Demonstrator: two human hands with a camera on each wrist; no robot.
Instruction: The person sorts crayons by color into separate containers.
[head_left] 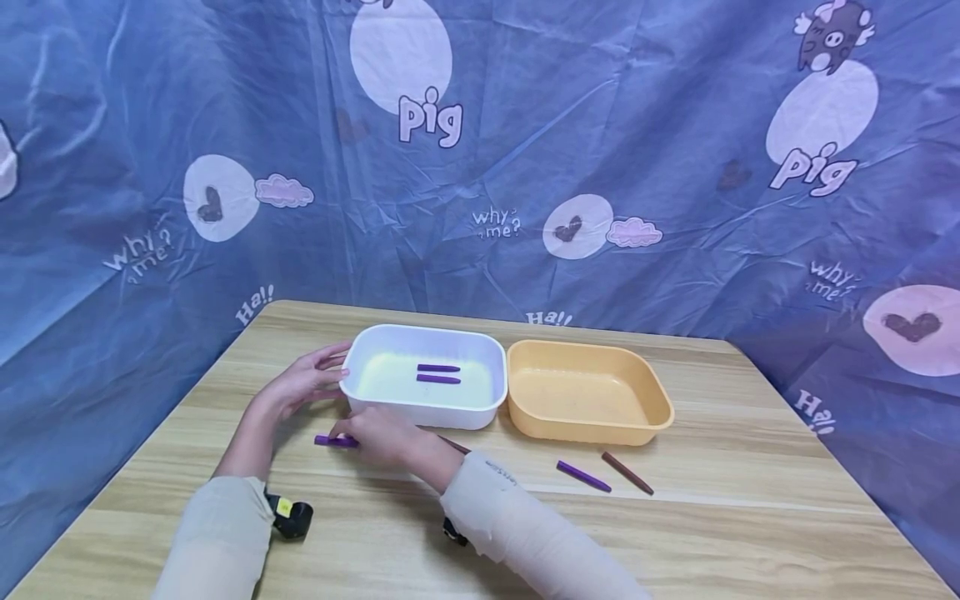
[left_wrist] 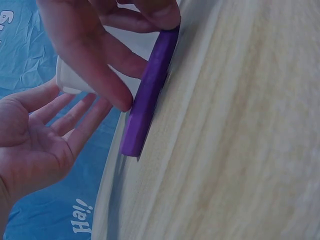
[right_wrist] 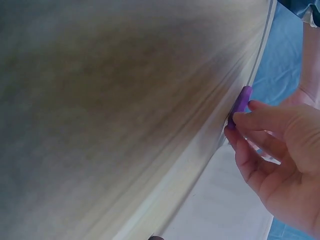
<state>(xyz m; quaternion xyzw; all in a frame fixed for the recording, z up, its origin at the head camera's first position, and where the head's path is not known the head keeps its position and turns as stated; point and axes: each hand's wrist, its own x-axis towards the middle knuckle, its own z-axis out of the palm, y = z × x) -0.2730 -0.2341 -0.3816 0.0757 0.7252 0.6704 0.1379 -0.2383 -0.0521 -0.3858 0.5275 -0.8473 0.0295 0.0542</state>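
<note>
Near the front left corner of the white bin (head_left: 423,415), my right hand (head_left: 386,435) pinches a purple crayon (head_left: 330,441) between thumb and fingers. The left wrist view shows that crayon (left_wrist: 145,105) close along the tabletop, its far end under the fingertips. My left hand (head_left: 300,385) is at the bin's left side, fingers extended and fingertips at the rim; its palm (left_wrist: 37,130) faces the camera in the left wrist view. Inside the white bin two purple crayons (head_left: 438,379) lie side by side. A brown crayon (head_left: 454,446) is partly hidden behind my right wrist.
An orange bin (head_left: 592,432) stands right beside the white one. In front of it, another purple crayon (head_left: 583,476) and a brown crayon (head_left: 627,473) lie on the wooden table (head_left: 750,517). A blue printed curtain (head_left: 480,275) hangs behind the table.
</note>
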